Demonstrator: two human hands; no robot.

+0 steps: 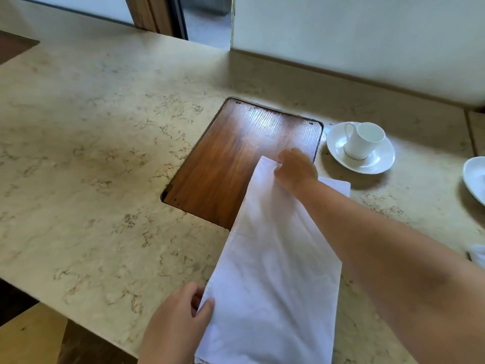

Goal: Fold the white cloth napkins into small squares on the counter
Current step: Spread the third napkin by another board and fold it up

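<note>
A white napkin [273,271] lies on the pale marbled surface [91,158] as a long strip, folded lengthwise. Its far end overlaps the near right corner of a dark wood panel [231,158] set flush into the surface; its near end reaches past the surface's near edge toward the person.

The right hand [295,168] rests at the napkin's far end, over the panel's right edge. Its fingers curl onto the far corner of the cloth and pinch it; the forearm crosses above the strip's right side. A further bit of white cloth shows just right of that wrist, beyond the arm.

The left hand [178,321] is at the napkin's near left edge, well nearer than the panel. Its thumb lies on top of the cloth and the fingers curl under the edge, gripping it.

Just right of the panel stands a white cup [363,140] on a saucer [378,161]. Farther right of the panel, at the frame's edge, part of another white dish [475,177] shows, and nearer than it a small scrap of white cloth [476,254].
</note>
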